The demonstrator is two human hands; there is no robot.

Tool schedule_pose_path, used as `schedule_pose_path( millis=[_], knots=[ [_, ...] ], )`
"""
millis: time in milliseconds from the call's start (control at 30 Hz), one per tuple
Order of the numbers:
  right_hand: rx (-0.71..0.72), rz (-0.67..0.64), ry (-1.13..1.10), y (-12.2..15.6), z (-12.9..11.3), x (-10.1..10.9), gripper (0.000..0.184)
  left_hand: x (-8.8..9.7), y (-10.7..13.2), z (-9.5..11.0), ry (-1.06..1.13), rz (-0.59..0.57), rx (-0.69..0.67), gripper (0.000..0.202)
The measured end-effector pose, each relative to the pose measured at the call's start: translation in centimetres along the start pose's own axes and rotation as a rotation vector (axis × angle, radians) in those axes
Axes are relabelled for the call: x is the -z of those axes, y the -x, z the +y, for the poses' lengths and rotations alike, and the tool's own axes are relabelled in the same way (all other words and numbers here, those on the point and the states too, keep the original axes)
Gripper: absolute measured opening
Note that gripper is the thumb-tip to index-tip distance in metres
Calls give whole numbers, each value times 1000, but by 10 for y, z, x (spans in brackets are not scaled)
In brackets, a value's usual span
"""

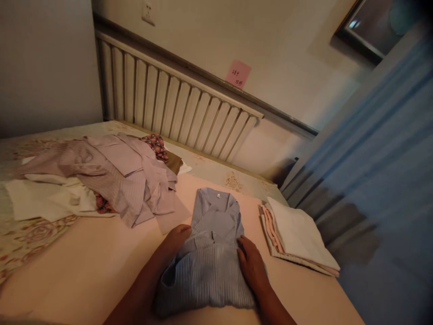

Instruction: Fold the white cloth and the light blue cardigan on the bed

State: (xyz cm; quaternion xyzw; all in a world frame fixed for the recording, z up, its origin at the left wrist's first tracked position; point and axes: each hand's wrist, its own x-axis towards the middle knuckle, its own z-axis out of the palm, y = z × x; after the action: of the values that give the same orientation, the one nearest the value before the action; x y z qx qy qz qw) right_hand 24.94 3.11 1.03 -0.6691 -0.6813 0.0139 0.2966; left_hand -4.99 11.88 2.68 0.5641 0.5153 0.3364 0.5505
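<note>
A blue-grey ribbed long-sleeved top (214, 271) with a collar lies in front of me, its sides folded inward to make a narrow shape. The collar end points away from me, and a small white label shows inside the neck. At its left edge, my left hand (176, 241) is closed on the fabric, with most of the fingers hidden. Along the right edge, my right hand (252, 262) holds the side of the top, thumb and fingers bent against the cloth.
A loose heap of mauve clothes (125, 167) and a white garment (50, 196) lie to the left. On the right is a folded stack of light clothes (301, 234). Beyond the pink sheet (101, 262) stands a radiator (176, 99); a blue curtain (379, 180) hangs at right.
</note>
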Motion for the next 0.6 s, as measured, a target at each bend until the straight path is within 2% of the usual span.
schedule_pose_path(
  millis=[100,167,300,400,500,600],
  knots=[
    [-87,-23,21,16,15,12,40,2,2,4,-43,-7,-15,40],
    [-95,-65,26,21,17,18,40,2,2,4,-131,5,-28,38],
    [-98,-121,56,17,3,25,38,4,3,2,-346,58,-57,31],
    [-150,-167,65,9,-10,30,35,8,6,0,-412,62,-67,27],
    [-218,-259,43,3,-17,35,34,13,12,-1,-486,20,-95,27],
    [-248,-388,-24,2,-21,40,19,18,20,-3,-542,-50,-133,23]
  ],
)
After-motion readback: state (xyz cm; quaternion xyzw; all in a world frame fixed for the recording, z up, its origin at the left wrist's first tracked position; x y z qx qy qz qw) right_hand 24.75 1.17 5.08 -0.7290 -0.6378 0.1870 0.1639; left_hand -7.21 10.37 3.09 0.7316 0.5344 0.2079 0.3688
